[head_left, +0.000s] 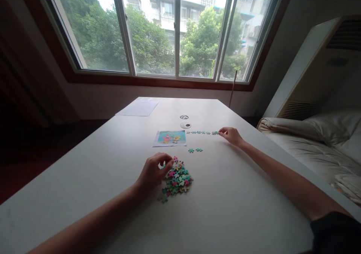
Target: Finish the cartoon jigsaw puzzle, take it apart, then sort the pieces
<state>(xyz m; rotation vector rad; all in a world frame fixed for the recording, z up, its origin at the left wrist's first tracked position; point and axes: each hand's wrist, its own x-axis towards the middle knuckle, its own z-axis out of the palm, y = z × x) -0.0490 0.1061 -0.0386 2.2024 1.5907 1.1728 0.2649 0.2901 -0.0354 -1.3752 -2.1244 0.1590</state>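
My right hand (pixel 230 136) has its fingertips closed on a green puzzle piece (pixel 215 133) at the right end of a row of puzzle pieces (pixel 199 132). That row runs rightward from the upper right of a picture sheet (pixel 170 137) with cartoon figures on blue. My left hand (pixel 155 169) is at the left side of a heap of colourful puzzle pieces (pixel 177 178), its fingers curled and thumb near the index finger. Whether a piece is between those fingers cannot be made out. Two loose green pieces (pixel 195 150) lie between the row and the heap.
Two round items (pixel 185 125) lie on the white table (pixel 239 209) behind the row. Papers (pixel 137 107) rest at its far left corner. A pale sofa (pixel 316 141) stands along the right side, and a window (pixel 175 32) is beyond the table.
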